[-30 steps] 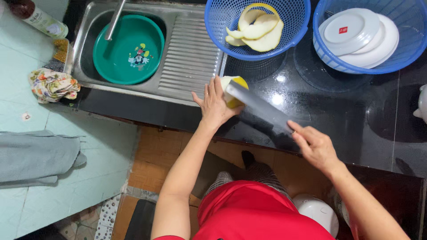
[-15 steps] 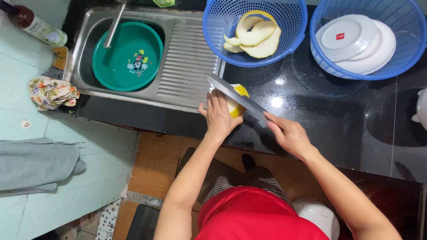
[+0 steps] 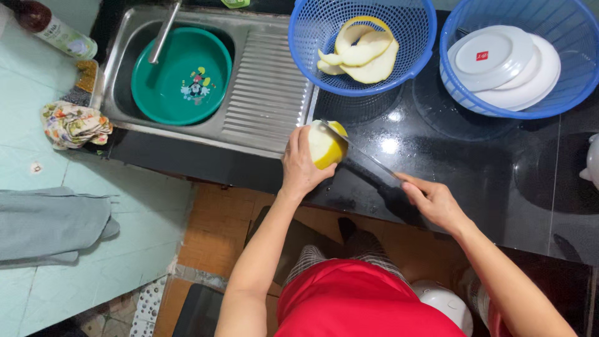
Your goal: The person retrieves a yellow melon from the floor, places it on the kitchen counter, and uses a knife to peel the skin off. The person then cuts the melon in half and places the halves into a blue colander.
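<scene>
Two hands worked over a glossy black counter [image 3: 474, 175] above orange floor tiles. The left hand [image 3: 301, 167] had its fingers wrapped around a half-peeled yellow fruit [image 3: 327, 145] at the counter's near edge; the right hand [image 3: 433, 201] gripped a knife [image 3: 362, 156] whose blade touched the fruit. Beyond lay a steel sink [image 3: 268, 93] and two blue baskets. Since half a second earlier, the blade had dropped lower across the fruit.

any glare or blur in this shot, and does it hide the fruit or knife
Head view: bright glare spots on the glossy black counter beside the knife; the blade reads thin but clear. The pale fruit in the left hand is sharp. Right hand is unblurred; edges bend slightly.
</scene>
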